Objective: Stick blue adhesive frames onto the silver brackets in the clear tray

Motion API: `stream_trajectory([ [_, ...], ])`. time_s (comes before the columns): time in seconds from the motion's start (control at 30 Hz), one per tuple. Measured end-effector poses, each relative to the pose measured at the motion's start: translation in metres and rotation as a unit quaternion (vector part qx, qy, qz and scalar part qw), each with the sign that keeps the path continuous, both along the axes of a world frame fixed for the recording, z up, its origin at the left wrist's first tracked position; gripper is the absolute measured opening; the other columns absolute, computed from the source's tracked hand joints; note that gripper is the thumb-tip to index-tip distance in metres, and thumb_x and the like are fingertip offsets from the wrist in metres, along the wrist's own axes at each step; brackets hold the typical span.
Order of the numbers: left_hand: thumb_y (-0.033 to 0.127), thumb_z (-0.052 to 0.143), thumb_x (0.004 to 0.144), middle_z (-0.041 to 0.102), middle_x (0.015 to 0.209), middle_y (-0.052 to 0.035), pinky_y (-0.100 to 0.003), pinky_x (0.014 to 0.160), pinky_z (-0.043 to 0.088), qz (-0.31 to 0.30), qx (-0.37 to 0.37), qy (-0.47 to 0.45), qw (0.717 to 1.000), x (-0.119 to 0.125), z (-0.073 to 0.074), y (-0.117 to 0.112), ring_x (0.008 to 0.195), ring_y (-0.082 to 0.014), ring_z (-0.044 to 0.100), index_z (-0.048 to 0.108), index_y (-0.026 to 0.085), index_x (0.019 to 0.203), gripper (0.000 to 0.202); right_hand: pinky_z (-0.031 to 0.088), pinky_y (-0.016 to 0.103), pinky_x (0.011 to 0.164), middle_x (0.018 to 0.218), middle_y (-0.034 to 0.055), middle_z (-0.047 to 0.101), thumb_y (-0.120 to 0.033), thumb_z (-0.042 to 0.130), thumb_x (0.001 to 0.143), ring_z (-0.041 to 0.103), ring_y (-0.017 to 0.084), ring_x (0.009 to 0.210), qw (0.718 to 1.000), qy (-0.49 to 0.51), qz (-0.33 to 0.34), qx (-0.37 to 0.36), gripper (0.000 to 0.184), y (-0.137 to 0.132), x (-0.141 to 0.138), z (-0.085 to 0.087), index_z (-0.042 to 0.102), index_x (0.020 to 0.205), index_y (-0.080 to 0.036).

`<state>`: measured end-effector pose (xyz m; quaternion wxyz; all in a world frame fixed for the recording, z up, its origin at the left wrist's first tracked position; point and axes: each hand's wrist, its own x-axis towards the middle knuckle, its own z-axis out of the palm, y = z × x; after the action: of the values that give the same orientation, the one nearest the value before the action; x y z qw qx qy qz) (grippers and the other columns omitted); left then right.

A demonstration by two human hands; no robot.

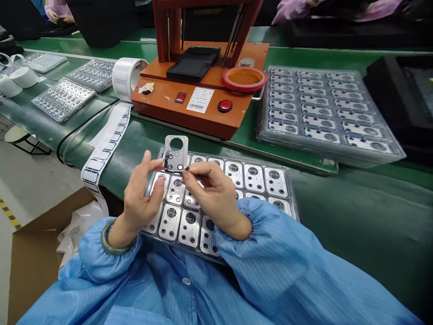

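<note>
My left hand holds a small metal plate with a round hole upright, fingertips at its left edge. Fingers of my right hand are pinched at the plate's lower right corner; whether they grip a film tab or a thin tool I cannot make out. Both hands hover over a clear tray of similar metal plates resting at the table's near edge, above my blue sleeves.
An orange press machine with a red button stands behind the tray. A label roll trails its strip over the table edge. More part trays sit at right and left. A cardboard box is below left.
</note>
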<state>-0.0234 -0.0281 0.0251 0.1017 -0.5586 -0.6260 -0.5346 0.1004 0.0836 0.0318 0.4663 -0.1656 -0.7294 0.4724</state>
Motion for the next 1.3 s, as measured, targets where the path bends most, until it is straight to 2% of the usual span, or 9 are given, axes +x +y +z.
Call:
stream_trajectory([
  [0.07,0.023,0.056,0.09,0.065,0.119,-0.0089,-0.037,0.094,0.053,-0.012,0.018,-0.111,0.994,0.005,-0.001,-0.001,0.105,-0.02,0.064,0.039,0.023,0.143,0.056,0.051,0.024,0.064,0.076,-0.002,0.062,-0.012,0.062,0.082,0.06,0.011,0.069,0.999,0.033,0.007,0.021,0.01,0.0,0.0,-0.001,0.059,0.083,-0.022],
  [0.17,0.03,0.052,0.093,0.067,0.118,-0.0094,-0.036,0.086,0.058,-0.047,-0.005,-0.32,0.946,0.013,0.002,0.0,0.097,-0.02,0.068,0.055,0.023,0.131,0.039,0.052,0.024,0.063,0.077,-0.0013,0.063,-0.011,0.063,0.082,0.061,0.011,0.069,0.999,0.036,0.022,0.034,0.012,-0.001,0.0,-0.002,0.059,0.084,-0.022],
  [0.27,0.033,0.055,0.091,0.07,0.114,-0.0081,-0.036,0.08,0.061,-0.086,-0.001,-0.413,0.907,0.019,0.008,0.005,0.093,-0.0212,0.07,0.065,0.022,0.119,0.032,0.052,0.024,0.062,0.076,-0.0013,0.062,-0.011,0.062,0.083,0.061,0.012,0.068,0.998,0.024,0.029,0.047,0.012,-0.002,0.0,-0.001,0.058,0.083,-0.022],
  [0.43,0.029,0.063,0.086,0.073,0.104,-0.0055,-0.032,0.079,0.061,-0.053,0.002,-0.416,0.908,0.023,0.011,0.009,0.087,-0.0184,0.071,0.07,0.02,0.109,0.026,0.051,0.024,0.061,0.074,-0.0024,0.062,-0.009,0.061,0.082,0.06,0.011,0.066,0.997,0.014,0.027,0.066,0.013,-0.001,-0.001,-0.001,0.057,0.081,-0.022],
  [0.53,0.028,0.064,0.085,0.074,0.101,-0.0051,-0.031,0.079,0.061,-0.064,0.0,-0.43,0.901,0.022,0.009,0.009,0.087,-0.0181,0.071,0.07,0.02,0.109,0.026,0.051,0.023,0.061,0.073,-0.0025,0.061,-0.009,0.06,0.083,0.059,0.011,0.065,0.997,0.004,0.017,0.075,0.013,0.0,-0.001,-0.002,0.057,0.081,-0.022],
  [0.8,0.03,0.067,0.083,0.074,0.093,-0.0041,-0.028,0.076,0.059,-0.05,-0.007,-0.448,0.893,0.019,0.006,0.008,0.078,-0.015,0.071,0.07,0.02,0.101,0.021,0.051,0.024,0.062,0.074,-0.0008,0.061,-0.008,0.057,0.086,0.06,0.011,0.066,0.988,0.002,0.014,0.156,0.013,0.001,-0.001,-0.006,0.055,0.084,-0.021],
  [0.97,0.035,0.064,0.085,0.073,0.089,-0.0042,-0.026,0.073,0.057,-0.019,-0.008,-0.413,0.91,0.021,0.006,0.008,0.079,-0.015,0.069,0.068,0.019,0.1,0.023,0.051,0.024,0.062,0.075,-0.0001,0.062,-0.006,0.058,0.085,0.061,0.012,0.069,0.98,-0.001,0.028,0.196,0.016,0.001,-0.001,-0.009,0.052,0.085,-0.021],
  [1.1,0.033,0.059,0.088,0.072,0.092,-0.0031,-0.024,0.074,0.055,0.03,-0.004,-0.337,0.941,0.022,0.011,0.007,0.082,-0.0136,0.067,0.068,0.02,0.103,0.022,0.052,0.025,0.064,0.077,0.0014,0.063,-0.006,0.058,0.085,0.062,0.012,0.07,0.977,0.006,0.039,0.211,0.016,0.0,0.0,-0.008,0.052,0.086,-0.021],
  [1.3,0.029,0.054,0.091,0.068,0.081,0.0009,-0.021,0.068,0.051,0.056,-0.022,-0.247,0.967,0.021,0.012,0.006,0.071,-0.0098,0.062,0.065,0.02,0.093,0.015,0.052,0.026,0.061,0.075,0.0013,0.062,-0.007,0.056,0.086,0.06,0.013,0.068,0.973,-0.005,0.068,0.219,0.014,-0.001,0.0,-0.008,0.052,0.085,-0.021],
])
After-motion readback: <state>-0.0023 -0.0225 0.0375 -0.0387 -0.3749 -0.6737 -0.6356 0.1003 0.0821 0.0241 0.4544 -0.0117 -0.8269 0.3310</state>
